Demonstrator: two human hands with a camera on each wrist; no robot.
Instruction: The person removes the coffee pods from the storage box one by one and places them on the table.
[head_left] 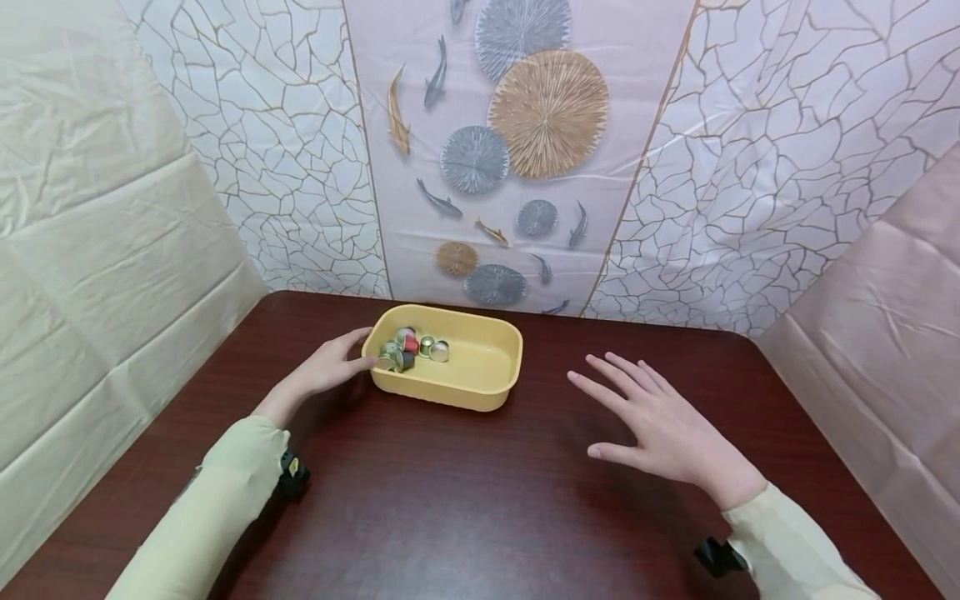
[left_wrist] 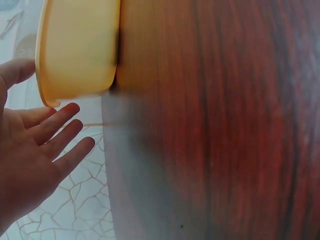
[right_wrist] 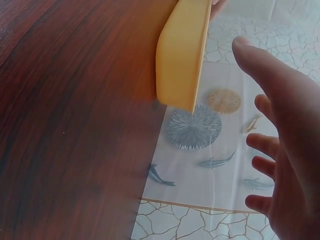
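A yellow plastic tray point(head_left: 480, 392) stands on the dark wooden table point(head_left: 465, 508), toward the back. Several small metal capsules point(head_left: 411, 347), some silver and one red, lie piled in its left end. My left hand point(head_left: 360, 352) is at the tray's left end with straight fingers, its thumb by the rim. In the left wrist view that hand point(left_wrist: 40, 115) is spread just beside the tray point(left_wrist: 75, 50). My right hand point(head_left: 600, 408) hovers flat with spread fingers to the right of the tray and holds nothing. The right wrist view shows the same hand point(right_wrist: 260, 90) apart from the tray point(right_wrist: 182, 55).
Patterned sheets with cracks, discs and fish point(head_left: 525, 158) hang close behind the table. Pale cloth walls point(head_left: 97, 250) close in on both sides. Bare tabletop stretches in front of the tray and between my arms.
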